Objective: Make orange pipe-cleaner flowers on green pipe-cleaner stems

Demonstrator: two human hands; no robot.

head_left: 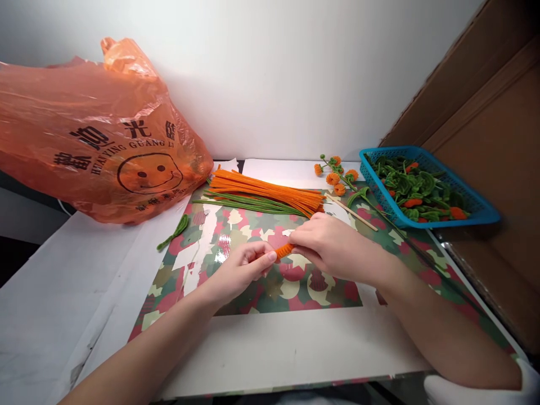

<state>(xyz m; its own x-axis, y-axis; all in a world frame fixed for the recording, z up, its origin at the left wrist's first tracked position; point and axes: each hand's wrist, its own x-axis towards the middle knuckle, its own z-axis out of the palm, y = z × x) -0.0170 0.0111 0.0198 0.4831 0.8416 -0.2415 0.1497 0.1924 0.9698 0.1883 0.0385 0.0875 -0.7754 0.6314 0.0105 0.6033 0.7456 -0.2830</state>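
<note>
Between my two hands, above the patterned mat, is an orange pipe cleaner coil (284, 251). My left hand (252, 263) pinches its left end between thumb and fingers. The fingers of my right hand (314, 243) close on the right end, seen from the back of the hand. Whether a stick runs inside the coil is hidden. Just beyond my hands lies a bundle of orange pipe cleaners (265, 188), with green pipe cleaners (257, 203) along its near side. A thin wooden stick (352, 214) rests to the right of the bundle.
On the left stands a large orange plastic bag (139, 146), with a green fuzzy leaf piece (174, 232) nearby. At the back right are an orange-and-green pipe cleaner flower stem (337, 174) and a blue basket (422, 224) of green and orange pieces. Cardboard (476, 124) borders the right.
</note>
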